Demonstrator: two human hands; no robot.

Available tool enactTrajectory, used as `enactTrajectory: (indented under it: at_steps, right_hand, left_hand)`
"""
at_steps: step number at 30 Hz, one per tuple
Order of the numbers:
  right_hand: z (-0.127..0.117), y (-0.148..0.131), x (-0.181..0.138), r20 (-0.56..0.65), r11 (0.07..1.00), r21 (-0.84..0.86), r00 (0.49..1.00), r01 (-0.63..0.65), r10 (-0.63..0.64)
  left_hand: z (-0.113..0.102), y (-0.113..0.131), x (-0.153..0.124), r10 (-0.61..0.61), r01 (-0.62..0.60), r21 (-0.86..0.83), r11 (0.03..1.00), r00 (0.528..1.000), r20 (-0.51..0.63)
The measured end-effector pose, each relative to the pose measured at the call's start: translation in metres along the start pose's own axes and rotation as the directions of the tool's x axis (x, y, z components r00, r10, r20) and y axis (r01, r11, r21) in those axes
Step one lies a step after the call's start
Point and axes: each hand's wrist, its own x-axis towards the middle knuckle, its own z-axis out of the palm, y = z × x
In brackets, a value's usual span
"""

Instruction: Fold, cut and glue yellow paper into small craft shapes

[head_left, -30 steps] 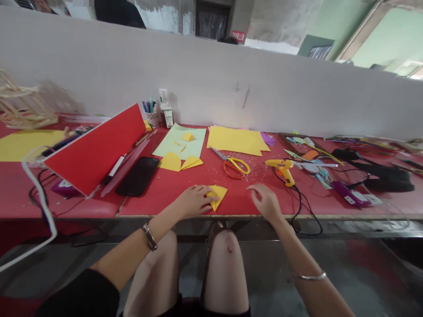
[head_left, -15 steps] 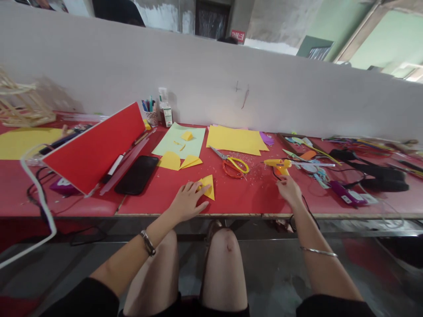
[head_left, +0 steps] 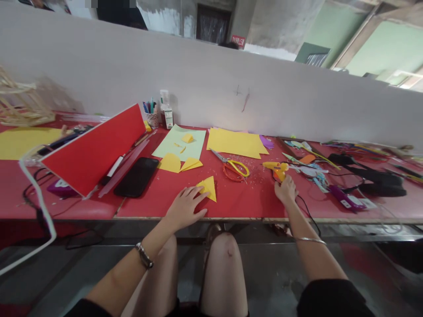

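Observation:
My left hand [head_left: 187,207] lies on the red table with its fingers stretched and apart. Its fingertips rest on a small folded piece of yellow paper [head_left: 210,189], partly covering it. My right hand [head_left: 286,191] is closed round the handle of a yellow hot glue gun [head_left: 276,167], whose nozzle points left. A clear glue stick [head_left: 313,169] juts from the gun's back end. Between my hands and farther back lie scissors [head_left: 235,168] with yellow and red handles, blades pointing up-left. Cut yellow paper pieces [head_left: 170,162] lie beyond my left hand.
A black phone [head_left: 136,177] and a slanted red board [head_left: 95,149] are on the left. Yellow sheets [head_left: 236,141] and a pale green sheet [head_left: 194,147] lie toward the grey partition [head_left: 205,83]. A purple power strip [head_left: 346,198] and cords are at right.
My right forearm has swung a little to the left, and the glue gun has shifted slightly with it. My left hand stays on the folded yellow paper.

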Motion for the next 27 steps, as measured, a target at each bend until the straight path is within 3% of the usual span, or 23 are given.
enactTrajectory:
  at_steps: [6, 10, 16, 19, 23, 27]
  right_hand:
    - [0.001, -0.015, -0.008, -0.091, 0.997, 0.053, 0.994, 0.056, -0.052]
    - [-0.012, -0.021, -0.005, -0.142, 0.977, 0.086, 0.973, 0.197, -0.183]
    - [-0.033, -0.041, -0.027, 0.074, 0.925, 0.056, 0.922, 0.377, -0.380]
    - [-0.036, -0.054, -0.045, 0.161, 0.907, 0.007, 0.895, 0.420, -0.416]
    - [-0.034, -0.066, -0.060, 0.212, 0.902, -0.021, 0.884, 0.431, -0.417]
    - [-0.030, -0.069, -0.067, 0.224, 0.853, -0.012, 0.833, 0.522, -0.506]
  left_hand:
    - [-0.003, 0.001, 0.007, -0.085, 0.085, 0.006, 0.996, 0.996, -0.008]
    - [-0.001, -0.001, 0.017, -0.101, 0.100, -0.012, 0.995, 0.995, -0.012]
    - [0.002, -0.003, 0.017, -0.090, 0.088, -0.030, 0.996, 0.995, -0.053]
    - [0.002, -0.003, 0.015, -0.089, 0.086, -0.051, 0.995, 0.995, -0.047]
    - [0.003, -0.004, 0.016, -0.096, 0.092, -0.060, 0.994, 0.994, -0.059]
    - [0.003, -0.004, 0.016, -0.104, 0.102, -0.044, 0.994, 0.993, -0.058]
